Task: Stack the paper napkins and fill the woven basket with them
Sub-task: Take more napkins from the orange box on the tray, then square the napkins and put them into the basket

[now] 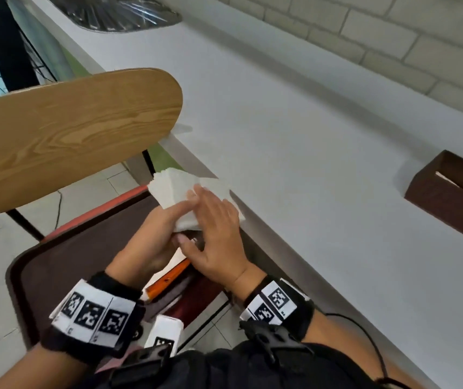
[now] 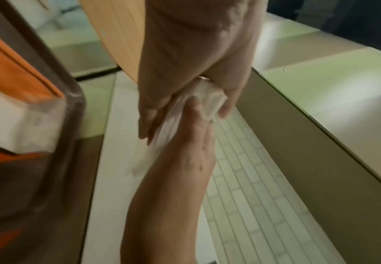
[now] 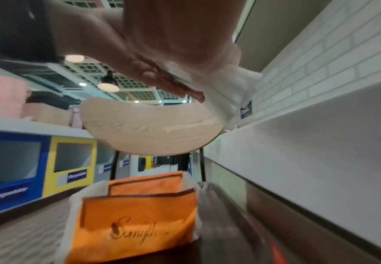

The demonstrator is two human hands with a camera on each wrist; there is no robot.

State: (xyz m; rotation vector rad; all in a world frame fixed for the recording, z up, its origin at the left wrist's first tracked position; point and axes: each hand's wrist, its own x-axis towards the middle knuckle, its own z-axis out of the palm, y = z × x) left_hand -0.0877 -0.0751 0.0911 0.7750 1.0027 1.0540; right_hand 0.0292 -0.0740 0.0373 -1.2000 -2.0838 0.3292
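Note:
A stack of white paper napkins is held in the air between both hands, just off the front edge of the white counter. My left hand grips the stack from below and from the side, thumb along its top. In the left wrist view this hand wraps the napkins. My right hand lies flat on top with straight fingers, pressing down. In the right wrist view the napkins show under its palm. A dark brown basket stands on the counter at the right, well away from both hands.
A wooden chair back rises at the left. Below the hands, a dark tray holds an orange packet. A brick wall runs behind the counter, and a metal object lies at its far end.

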